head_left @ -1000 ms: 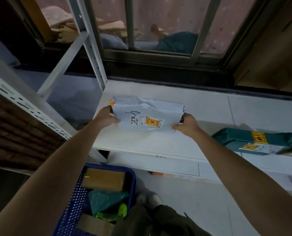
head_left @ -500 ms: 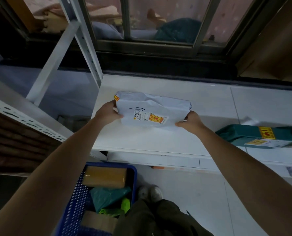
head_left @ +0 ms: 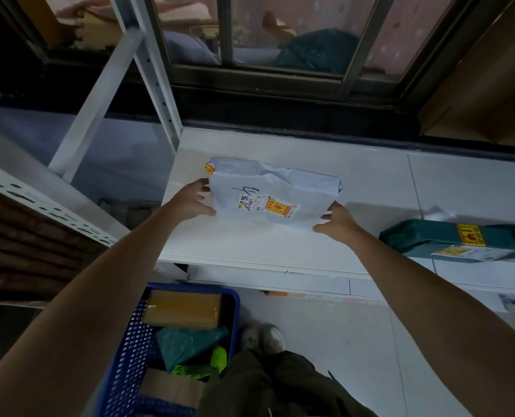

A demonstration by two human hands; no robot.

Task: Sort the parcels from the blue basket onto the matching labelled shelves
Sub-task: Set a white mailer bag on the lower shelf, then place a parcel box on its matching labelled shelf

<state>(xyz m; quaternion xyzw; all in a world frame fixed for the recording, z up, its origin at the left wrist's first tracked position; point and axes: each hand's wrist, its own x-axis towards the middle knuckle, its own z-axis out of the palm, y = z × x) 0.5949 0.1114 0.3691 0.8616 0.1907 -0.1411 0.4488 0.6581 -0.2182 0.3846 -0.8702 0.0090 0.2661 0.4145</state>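
A white plastic parcel with handwriting and an orange-yellow label lies flat on the white shelf below the window. My left hand is at its left edge, fingers loosely spread and touching it. Against the parcel's right front corner sits my right hand, its fingers also relaxed. The blue basket stands on the floor at lower left and holds a brown box, a green bag, a lime bag and another cardboard parcel.
A dark green parcel with yellow labels lies on the same shelf to the right. A white metal rack with slotted uprights stands on the left. The dark window frame runs behind the shelf. My shoes are on the tiled floor.
The white parcel moved slightly forward and settled flat on the shelf. Both hands loosened from gripping its ends to resting at its edges.
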